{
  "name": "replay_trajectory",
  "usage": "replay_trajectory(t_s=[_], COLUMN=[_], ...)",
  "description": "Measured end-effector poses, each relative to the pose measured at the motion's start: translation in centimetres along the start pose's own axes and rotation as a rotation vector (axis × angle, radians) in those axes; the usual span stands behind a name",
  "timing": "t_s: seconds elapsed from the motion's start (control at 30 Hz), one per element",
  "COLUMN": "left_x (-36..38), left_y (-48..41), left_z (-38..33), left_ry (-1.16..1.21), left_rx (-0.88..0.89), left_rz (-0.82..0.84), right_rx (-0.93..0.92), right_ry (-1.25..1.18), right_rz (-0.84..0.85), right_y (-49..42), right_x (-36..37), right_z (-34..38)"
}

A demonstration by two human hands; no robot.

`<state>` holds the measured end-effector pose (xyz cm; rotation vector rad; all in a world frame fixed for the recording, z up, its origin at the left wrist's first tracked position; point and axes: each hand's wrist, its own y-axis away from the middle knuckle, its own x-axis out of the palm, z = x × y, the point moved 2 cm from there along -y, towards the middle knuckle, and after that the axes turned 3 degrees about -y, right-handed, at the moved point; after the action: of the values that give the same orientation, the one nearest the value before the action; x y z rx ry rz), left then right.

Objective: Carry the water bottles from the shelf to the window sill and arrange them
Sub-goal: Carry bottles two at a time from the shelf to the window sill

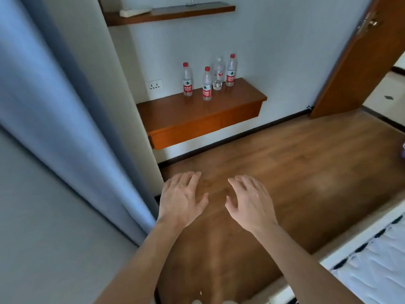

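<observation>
Several water bottles stand upright on a wall-mounted wooden shelf ahead of me. One red-capped bottle is on the left and another a little nearer. A clear bottle with a white cap stands beside a third red-capped one near the wall. My left hand and my right hand are stretched out over the wooden floor, fingers spread, holding nothing, well short of the shelf. The window sill is not in view.
A blue curtain hangs at the left. An upper wooden shelf carries small items. A wooden door stands open at the right. A bed corner with white bedding is at lower right. A wall socket sits above the shelf.
</observation>
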<state>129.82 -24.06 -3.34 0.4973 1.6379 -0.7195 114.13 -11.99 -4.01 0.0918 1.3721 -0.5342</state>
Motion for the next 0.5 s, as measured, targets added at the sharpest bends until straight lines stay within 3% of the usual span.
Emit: replay_trajectory(t_s=[0.5], left_x=[5.2], left_y=[-21.2], left_z=[-0.3], left_ry=[0.051], left_rx=[0.084], left_rz=[0.015], right_rx=[0.122], right_ry=[-0.051], right_rz=[-0.066], right_y=[-17.2], right_x=[4.8], right_z=[-8.3])
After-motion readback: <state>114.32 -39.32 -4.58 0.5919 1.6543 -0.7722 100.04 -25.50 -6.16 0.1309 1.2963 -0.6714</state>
